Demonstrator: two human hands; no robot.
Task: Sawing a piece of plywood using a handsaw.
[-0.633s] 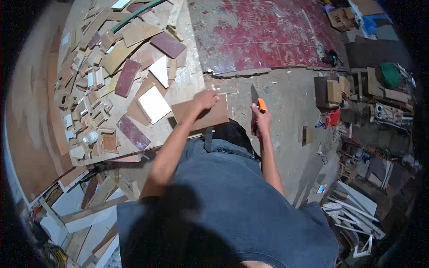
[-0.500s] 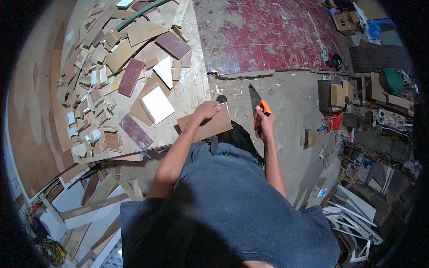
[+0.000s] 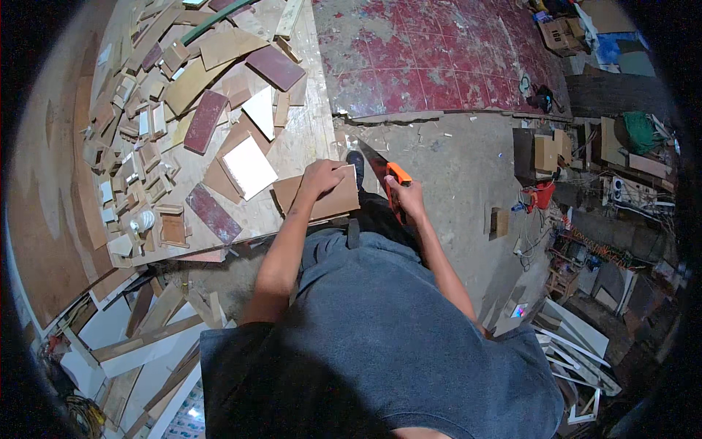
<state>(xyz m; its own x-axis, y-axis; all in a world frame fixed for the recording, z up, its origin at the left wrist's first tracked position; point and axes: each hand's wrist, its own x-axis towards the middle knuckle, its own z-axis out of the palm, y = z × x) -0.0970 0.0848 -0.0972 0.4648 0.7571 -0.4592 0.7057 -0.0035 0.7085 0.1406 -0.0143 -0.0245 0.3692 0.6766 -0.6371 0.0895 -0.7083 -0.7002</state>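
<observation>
My left hand [image 3: 323, 178] is closed over the top of a flat brown board [image 3: 333, 205] at the right front corner of the workbench [image 3: 311, 139]. Part of the board reaches past the bench's edge, close to my body. In my right hand [image 3: 409, 199] is a handsaw [image 3: 395, 175] with an orange and black handle, gripped firmly. Its dark blade points forward and to the left, just right of the board's end; a small gap seems to separate them. A dark shoe [image 3: 355, 159] shows between board and blade.
Small wood offcuts [image 3: 150, 157] crowd the bench's left side, with maroon pieces [image 3: 206, 121] and a white panel [image 3: 250, 167] nearer. Scrap boards [image 3: 157, 333] are piled below left. On the right stand a red container [image 3: 540, 195] and tangled cables. Worn red tiles [image 3: 424, 66] cover the floor ahead.
The saw has swung left, its blade coming close to the board's right end. My left hand has slid a little farther onto the board, which sits slightly more to the left in view.
</observation>
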